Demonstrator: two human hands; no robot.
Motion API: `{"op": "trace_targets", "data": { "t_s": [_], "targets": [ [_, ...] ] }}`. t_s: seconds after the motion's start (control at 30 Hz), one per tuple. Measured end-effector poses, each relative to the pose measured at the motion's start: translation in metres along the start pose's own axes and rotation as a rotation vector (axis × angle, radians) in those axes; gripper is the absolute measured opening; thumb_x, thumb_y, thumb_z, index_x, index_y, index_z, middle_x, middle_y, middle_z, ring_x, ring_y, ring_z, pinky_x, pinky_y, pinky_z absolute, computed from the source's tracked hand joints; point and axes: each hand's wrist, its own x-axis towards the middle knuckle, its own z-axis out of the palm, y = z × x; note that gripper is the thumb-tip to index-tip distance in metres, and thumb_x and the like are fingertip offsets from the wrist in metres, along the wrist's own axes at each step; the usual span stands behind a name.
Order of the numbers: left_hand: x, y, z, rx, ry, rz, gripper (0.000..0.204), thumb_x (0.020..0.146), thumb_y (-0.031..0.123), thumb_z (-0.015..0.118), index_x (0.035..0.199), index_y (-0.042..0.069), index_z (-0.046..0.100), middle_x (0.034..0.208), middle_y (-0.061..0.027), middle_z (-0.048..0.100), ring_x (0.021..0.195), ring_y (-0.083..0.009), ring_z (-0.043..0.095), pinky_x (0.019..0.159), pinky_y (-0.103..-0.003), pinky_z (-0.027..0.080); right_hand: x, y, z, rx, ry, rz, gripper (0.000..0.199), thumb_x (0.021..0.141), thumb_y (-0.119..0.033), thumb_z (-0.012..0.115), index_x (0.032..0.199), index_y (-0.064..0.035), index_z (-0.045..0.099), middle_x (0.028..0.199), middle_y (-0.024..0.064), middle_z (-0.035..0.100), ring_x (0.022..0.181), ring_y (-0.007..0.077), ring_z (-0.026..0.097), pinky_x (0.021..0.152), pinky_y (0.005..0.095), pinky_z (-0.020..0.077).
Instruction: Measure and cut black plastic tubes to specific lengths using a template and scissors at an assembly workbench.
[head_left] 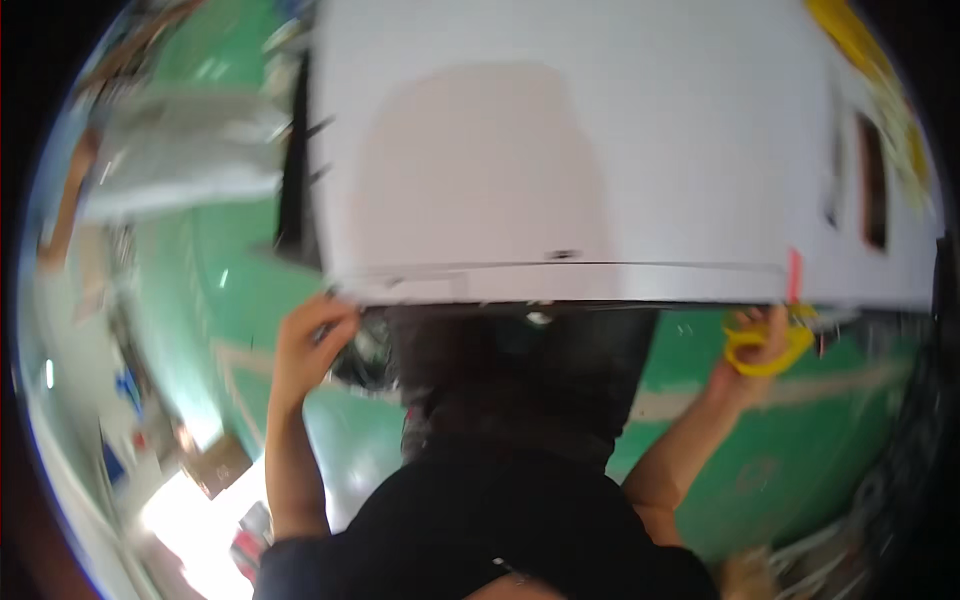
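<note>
A pair of yellow-handled scissors (797,352) is in my right hand (757,352), at the front edge of a white tabletop (690,160), toward its right end. My fingers are through or around the handle loops; the blades cannot be made out. A short red strip (795,272) lies at the edge just above that hand. My left hand (312,338) is at the table's front left corner, fingers bent and thumb close to them. Whatever it pinches there is blurred. Between the hands, a thin dark line (560,264) runs along the front of the tabletop.
A dark slot (872,185) sits at the right of the tabletop, with yellow material (850,35) behind it. To the left are a pale wrapped bundle (185,155) and a cardboard box (218,465) over the green floor (225,265). Another person's arm (68,205) shows at far left.
</note>
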Motion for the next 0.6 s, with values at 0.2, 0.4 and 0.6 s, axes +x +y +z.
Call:
{"op": "trace_targets", "data": {
  "t_s": [0.2,0.4,0.6],
  "targets": [
    [0.009,-0.006,-0.009,-0.159,0.036,0.005,0.015,0.077,0.009,0.066,0.089,0.001,0.063,0.078,-0.0051,0.058,0.069,-0.0128,0.053,0.062,-0.025,0.042,0.007,-0.016,-0.001,-0.024,-0.073,-0.028,0.015,0.082,-0.012,0.061,0.091,-0.0014,0.055,0.078,0.0085,0.058,0.071,0.0155,0.056,0.061,0.0243,0.0491],
    [0.005,-0.015,-0.021,-0.180,0.036,0.027,0.015,0.078,0.011,0.066,0.088,0.001,0.063,0.078,-0.0044,0.058,0.072,-0.0131,0.055,0.065,-0.024,0.044,0.023,-0.018,-0.013,0.065,-0.217,0.077,0.012,0.085,-0.011,0.059,0.086,0.0009,0.057,0.079,0.0113,0.059,0.070,0.0172,0.057,0.062,0.0245,0.0497],
    [0.014,-0.027,-0.024,-0.247,-0.015,0.086,0.012,0.079,0.008,0.065,0.087,0.001,0.062,0.078,-0.0041,0.057,0.072,-0.0129,0.054,0.064,-0.024,0.043,0.028,-0.022,-0.017,0.027,-0.218,0.056,0.014,0.085,-0.012,0.058,0.086,0.0014,0.058,0.075,0.0096,0.058,0.066,0.0155,0.056,0.060,0.0235,0.0509]
  ]
}}
